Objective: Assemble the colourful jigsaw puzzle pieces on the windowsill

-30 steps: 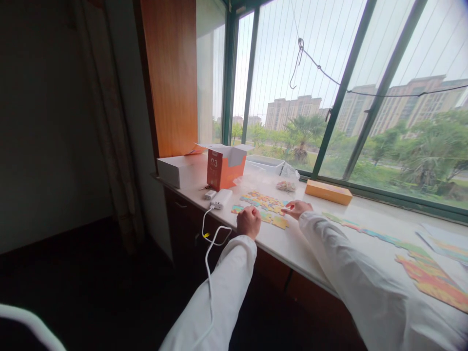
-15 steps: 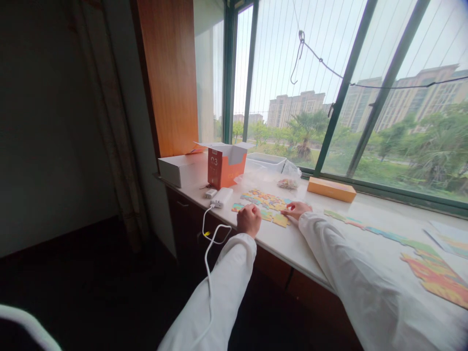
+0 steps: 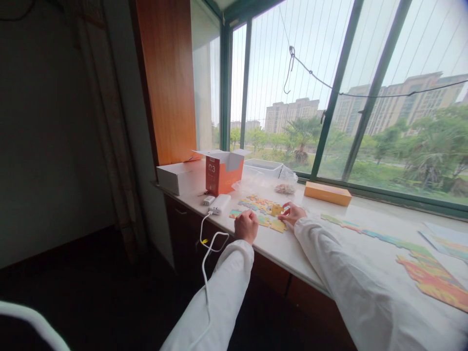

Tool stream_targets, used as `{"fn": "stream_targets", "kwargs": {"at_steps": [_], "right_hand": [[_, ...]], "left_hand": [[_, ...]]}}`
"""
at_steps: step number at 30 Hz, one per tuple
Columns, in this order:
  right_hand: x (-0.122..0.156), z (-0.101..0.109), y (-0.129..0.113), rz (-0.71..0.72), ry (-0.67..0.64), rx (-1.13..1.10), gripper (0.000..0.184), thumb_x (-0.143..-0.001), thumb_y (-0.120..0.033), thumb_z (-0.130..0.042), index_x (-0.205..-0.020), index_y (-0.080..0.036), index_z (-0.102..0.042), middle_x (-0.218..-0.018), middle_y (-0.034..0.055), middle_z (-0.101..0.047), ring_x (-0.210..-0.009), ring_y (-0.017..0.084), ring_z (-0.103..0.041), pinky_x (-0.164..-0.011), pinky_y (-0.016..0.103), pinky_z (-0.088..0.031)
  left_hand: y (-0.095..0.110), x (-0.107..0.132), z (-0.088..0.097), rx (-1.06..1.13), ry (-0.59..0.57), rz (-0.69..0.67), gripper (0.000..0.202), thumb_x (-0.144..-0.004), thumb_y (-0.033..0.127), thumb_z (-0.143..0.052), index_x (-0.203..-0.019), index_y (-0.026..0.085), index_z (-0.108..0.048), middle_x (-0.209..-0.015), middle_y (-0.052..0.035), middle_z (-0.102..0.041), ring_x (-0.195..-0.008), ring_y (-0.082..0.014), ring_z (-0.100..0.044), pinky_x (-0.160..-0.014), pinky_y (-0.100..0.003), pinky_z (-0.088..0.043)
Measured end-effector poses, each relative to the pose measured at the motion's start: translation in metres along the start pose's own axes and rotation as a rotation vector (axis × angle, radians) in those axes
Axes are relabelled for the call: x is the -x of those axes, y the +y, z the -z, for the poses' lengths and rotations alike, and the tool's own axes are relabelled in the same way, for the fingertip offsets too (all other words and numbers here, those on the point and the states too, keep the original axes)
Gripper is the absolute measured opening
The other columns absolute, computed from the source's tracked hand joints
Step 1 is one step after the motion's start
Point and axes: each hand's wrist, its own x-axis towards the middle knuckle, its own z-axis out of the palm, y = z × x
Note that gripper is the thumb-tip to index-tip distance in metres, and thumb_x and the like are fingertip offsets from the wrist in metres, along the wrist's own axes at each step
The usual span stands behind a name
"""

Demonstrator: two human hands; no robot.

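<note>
Between the thumb and fingers of my right hand [image 3: 293, 214] is a yellow jigsaw puzzle piece [image 3: 277, 210], lifted and tilted above the loose pieces. My left hand [image 3: 246, 226] is curled into a fist at the counter's front edge; whatever it may hold is hidden. Several loose puzzle pieces [image 3: 256, 200] lie in a group beyond both hands. Yellow-green pieces [image 3: 277, 225] lie flat between the hands. Over on the right, a joined strip of puzzle [image 3: 383, 236] leads to a larger red and green section [image 3: 435, 280].
An orange and white open box [image 3: 223, 175], a white box [image 3: 175, 178] and a white bin [image 3: 265, 168] stand at the back left. A white charger [image 3: 220, 204] trails a cable [image 3: 204, 263] over the edge. An orange box [image 3: 328, 193] lies by the window.
My right hand has raised the yellow puzzle piece off the counter; before, its fingers were down at the pieces. My left fist has stayed put. The view has tilted slightly upward.
</note>
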Motion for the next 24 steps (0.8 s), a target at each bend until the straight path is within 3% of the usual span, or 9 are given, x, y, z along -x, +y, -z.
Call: {"fn": "stream_targets", "kwargs": {"at_steps": [10, 24], "right_hand": [[0.0031, -0.0052, 0.0054, -0.004, 0.037, -0.022, 0.041, -0.069, -0.044, -0.080, -0.105, -0.026, -0.068, -0.091, -0.0005, -0.079, -0.091, 0.023, -0.072, -0.083, 0.033, -0.049], [0.0049, -0.0063, 0.0054, 0.037, 0.033, -0.061, 0.043, -0.070, -0.045, -0.079, -0.107, -0.029, -0.067, -0.091, -0.0032, -0.079, -0.095, 0.024, -0.072, -0.087, 0.036, -0.048]], "left_hand": [[0.0018, 0.0011, 0.0041, 0.025, -0.017, 0.004, 0.030, -0.091, 0.020, -0.045, -0.076, 0.020, -0.071, -0.086, -0.0082, -0.076, -0.084, -0.0203, -0.067, -0.072, -0.027, -0.039], [-0.0060, 0.0041, 0.0037, 0.199, 0.124, -0.057, 0.031, -0.089, 0.020, -0.043, -0.066, 0.020, -0.063, -0.069, -0.0007, -0.069, -0.066, -0.0150, -0.061, -0.069, -0.025, -0.039]]}}
